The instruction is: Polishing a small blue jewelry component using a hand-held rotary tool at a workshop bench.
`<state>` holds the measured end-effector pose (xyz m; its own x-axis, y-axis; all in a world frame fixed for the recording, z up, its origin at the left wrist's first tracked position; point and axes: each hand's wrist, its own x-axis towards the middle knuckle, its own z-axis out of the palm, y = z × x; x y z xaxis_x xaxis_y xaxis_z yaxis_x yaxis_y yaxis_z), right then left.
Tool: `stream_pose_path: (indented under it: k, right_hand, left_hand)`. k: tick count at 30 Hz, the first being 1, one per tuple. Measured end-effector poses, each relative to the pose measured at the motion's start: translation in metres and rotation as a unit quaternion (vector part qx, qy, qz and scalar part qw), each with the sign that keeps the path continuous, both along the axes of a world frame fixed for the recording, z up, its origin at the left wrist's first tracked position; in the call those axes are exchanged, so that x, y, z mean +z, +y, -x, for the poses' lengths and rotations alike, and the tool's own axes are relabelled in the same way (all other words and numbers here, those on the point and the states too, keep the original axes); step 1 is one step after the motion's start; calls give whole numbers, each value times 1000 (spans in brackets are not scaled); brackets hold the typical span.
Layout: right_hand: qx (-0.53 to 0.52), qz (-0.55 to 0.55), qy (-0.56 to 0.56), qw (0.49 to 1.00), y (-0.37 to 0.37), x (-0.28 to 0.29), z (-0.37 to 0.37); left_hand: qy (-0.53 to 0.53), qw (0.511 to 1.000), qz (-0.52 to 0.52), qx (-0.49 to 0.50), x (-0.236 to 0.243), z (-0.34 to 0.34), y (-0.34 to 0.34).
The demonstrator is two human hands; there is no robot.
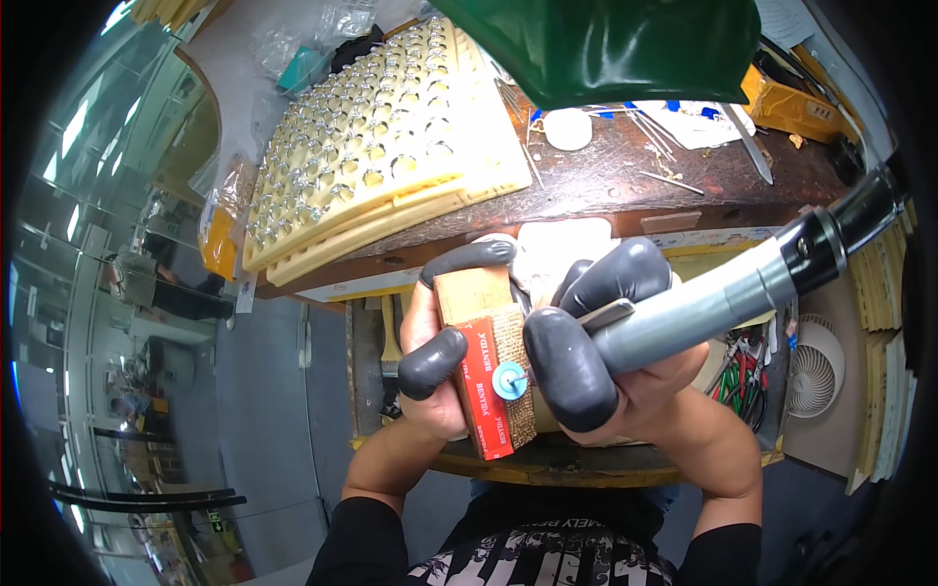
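This was a small craft workshop, probably a jeweller's bench. A worn, scarred wooden desk (625, 176) carried stacked cream trays (391, 146) of small metal pieces along its left edge, with thin metal rods (655, 132) and a blade (750, 146) scattered toward its far right corner. Pliers (735, 376) with coloured handles and a small white fan (816, 366) sat below the desk's near right edge.

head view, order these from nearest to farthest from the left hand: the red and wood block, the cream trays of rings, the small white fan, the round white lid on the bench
1. red and wood block: gripped in the left hand.
2. cream trays of rings: up and left, on the bench.
3. round white lid: top middle of the bench, roughly as far as the trays, too close to call.
4. small white fan: far right, plainly farthest.
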<state>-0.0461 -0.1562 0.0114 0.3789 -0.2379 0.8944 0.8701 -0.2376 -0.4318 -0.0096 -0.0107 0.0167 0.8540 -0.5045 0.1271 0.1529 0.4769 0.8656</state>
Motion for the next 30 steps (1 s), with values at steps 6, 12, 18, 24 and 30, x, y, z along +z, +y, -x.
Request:
stream_pose_path:
  k: [6, 12, 18, 24, 30]
  right_hand:
    - [11, -13, -5, 1000, 1, 1, -1]
    - [10, -15, 10, 1000, 1, -5, 2]
    - [-11, 36, 10, 999, -3, -7, 0]
    - [19, -4, 17, 1000, -2, -7, 2]
    - [-1, 20, 21, 1000, -5, -6, 1]
  left_hand:
    - [33, 999, -2, 22, 1, 1, -2]
    - [50, 999, -9, 10, 5, 3, 0]
    - [5, 1000, -10, 16, 2, 2, -2]
    - [28, 999, 11, 25, 3, 3, -3]
    - [-9, 1000, 6, -6, -2, -1, 1]
